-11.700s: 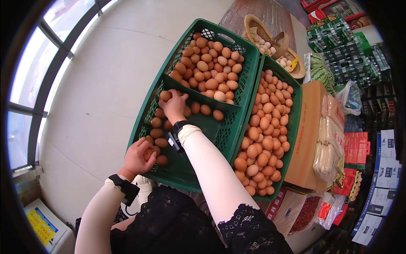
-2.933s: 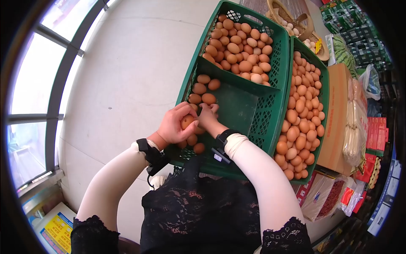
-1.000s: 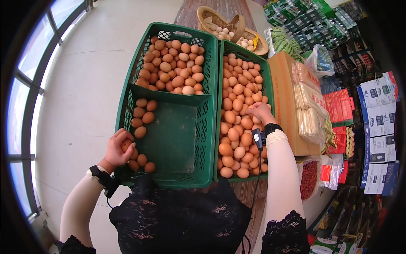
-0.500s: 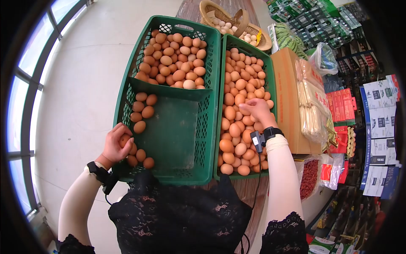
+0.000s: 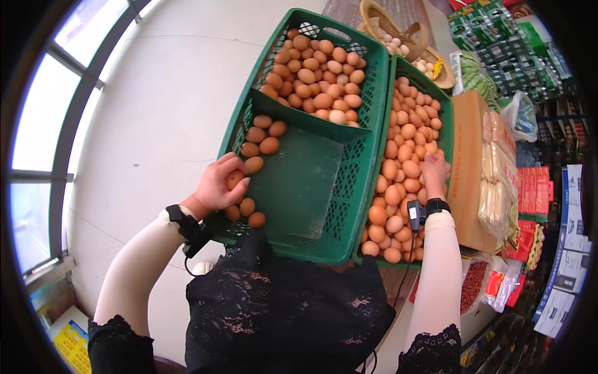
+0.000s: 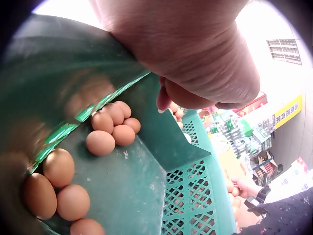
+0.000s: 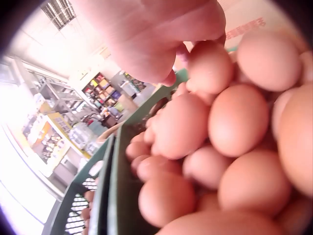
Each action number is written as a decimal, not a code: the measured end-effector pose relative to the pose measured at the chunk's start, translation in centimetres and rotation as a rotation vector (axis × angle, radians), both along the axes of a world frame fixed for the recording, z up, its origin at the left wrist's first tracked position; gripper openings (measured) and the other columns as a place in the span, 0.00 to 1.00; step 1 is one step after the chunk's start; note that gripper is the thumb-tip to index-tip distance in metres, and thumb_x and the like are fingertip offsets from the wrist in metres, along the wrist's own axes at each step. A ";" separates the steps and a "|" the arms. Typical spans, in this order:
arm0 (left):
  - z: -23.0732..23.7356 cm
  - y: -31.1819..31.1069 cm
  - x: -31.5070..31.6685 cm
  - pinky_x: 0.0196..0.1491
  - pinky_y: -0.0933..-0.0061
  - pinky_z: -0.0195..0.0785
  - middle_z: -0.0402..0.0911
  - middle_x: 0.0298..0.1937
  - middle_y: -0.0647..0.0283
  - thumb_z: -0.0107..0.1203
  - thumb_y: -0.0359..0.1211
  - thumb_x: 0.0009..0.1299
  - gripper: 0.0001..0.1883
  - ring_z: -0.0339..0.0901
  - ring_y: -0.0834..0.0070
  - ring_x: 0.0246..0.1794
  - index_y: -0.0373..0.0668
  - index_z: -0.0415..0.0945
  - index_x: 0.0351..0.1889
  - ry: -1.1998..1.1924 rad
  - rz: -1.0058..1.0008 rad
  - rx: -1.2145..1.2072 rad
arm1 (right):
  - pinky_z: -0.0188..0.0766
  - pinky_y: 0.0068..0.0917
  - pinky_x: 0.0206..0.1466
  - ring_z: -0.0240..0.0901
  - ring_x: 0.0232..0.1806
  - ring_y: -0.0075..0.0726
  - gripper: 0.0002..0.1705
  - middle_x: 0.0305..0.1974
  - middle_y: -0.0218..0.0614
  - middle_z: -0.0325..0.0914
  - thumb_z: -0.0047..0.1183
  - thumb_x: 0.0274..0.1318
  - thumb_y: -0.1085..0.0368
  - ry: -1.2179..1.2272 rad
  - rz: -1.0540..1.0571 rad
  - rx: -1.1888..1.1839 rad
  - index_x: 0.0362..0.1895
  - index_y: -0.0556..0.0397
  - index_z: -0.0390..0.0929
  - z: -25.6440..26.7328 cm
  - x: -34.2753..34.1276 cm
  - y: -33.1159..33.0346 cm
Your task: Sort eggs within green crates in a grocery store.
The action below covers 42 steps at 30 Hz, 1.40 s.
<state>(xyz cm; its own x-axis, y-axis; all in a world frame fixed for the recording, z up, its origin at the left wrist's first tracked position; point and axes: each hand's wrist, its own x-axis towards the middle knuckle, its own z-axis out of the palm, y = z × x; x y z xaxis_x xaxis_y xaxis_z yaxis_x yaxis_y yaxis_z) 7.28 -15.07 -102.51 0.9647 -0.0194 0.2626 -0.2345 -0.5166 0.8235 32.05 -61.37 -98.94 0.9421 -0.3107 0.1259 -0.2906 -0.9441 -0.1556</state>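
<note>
In the head view my left hand (image 5: 218,182) grips a brown egg (image 5: 233,180) with a dark speck, over the left side of the divided green crate (image 5: 349,206). Loose eggs lie along that wall, a group beyond the hand and a few nearer my body. The left wrist view shows the egg (image 6: 183,96) beneath my curled fingers. My right hand (image 5: 435,171) reaches into a second green crate (image 5: 447,112), heaped with brown eggs. There its fingers curl round an egg (image 7: 210,67) on top of the heap.
The left crate's far compartment holds many brown eggs (image 5: 322,101) behind a divider (image 5: 311,119). A cardboard box (image 5: 468,168) stands against the right crate. Wicker baskets (image 5: 380,19) of pale eggs and a watermelon (image 5: 476,75) are beyond. Cables hang from my wrists.
Both hands were in the left crate earlier; the right hand has since moved to the right crate. In the last half second its straighter fingers have curled at an egg. Left hand keeps its egg.
</note>
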 end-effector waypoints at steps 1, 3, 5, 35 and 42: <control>0.3 0.0 -0.1 0.37 0.66 0.69 0.72 0.32 0.55 0.56 0.29 0.58 0.07 0.74 0.57 0.32 0.38 0.72 0.31 0.019 0.005 0.010 | 0.61 0.41 0.61 0.62 0.57 0.54 0.23 0.52 0.54 0.66 0.53 0.59 0.53 0.019 0.012 0.013 0.51 0.56 0.74 -0.1 -0.2 2.2; 0.0 0.0 0.3 0.38 0.67 0.69 0.73 0.33 0.55 0.56 0.30 0.58 0.07 0.75 0.58 0.33 0.38 0.73 0.32 0.031 0.002 0.000 | 0.64 0.40 0.58 0.64 0.53 0.51 0.23 0.49 0.51 0.66 0.58 0.53 0.56 -0.103 0.461 0.374 0.50 0.55 0.72 -1.3 -2.0 8.6; -0.1 0.6 -0.6 0.38 0.67 0.70 0.74 0.33 0.56 0.56 0.30 0.58 0.07 0.75 0.58 0.33 0.38 0.73 0.32 0.078 -0.008 0.030 | 0.68 0.39 0.55 0.67 0.49 0.51 0.24 0.49 0.49 0.65 0.61 0.50 0.58 0.201 0.836 0.626 0.51 0.53 0.72 1.5 -10.6 21.4; 0.0 -0.3 0.2 0.37 0.68 0.68 0.72 0.31 0.56 0.55 0.30 0.58 0.07 0.73 0.60 0.31 0.36 0.71 0.31 -0.008 0.000 -0.022 | 0.64 0.46 0.62 0.65 0.56 0.64 0.17 0.57 0.61 0.62 0.48 0.57 0.54 0.820 1.369 0.549 0.45 0.49 0.79 -16.3 -21.7 32.0; 0.1 -0.4 0.2 0.37 0.69 0.67 0.72 0.31 0.57 0.54 0.29 0.58 0.07 0.73 0.61 0.31 0.36 0.70 0.31 0.010 0.000 -0.040 | 0.65 0.44 0.62 0.67 0.56 0.60 0.25 0.59 0.51 0.59 0.60 0.48 0.61 0.813 1.480 0.388 0.53 0.48 0.75 -17.2 -21.6 31.9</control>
<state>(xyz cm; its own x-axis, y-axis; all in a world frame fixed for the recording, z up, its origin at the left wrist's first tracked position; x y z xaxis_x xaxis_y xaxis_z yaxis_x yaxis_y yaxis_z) 7.49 -15.46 -102.39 0.9672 -0.0085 0.2539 -0.2263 -0.4831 0.8458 10.44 -29.44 -116.17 0.2132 0.9107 -0.3538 0.6044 -0.4074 -0.6846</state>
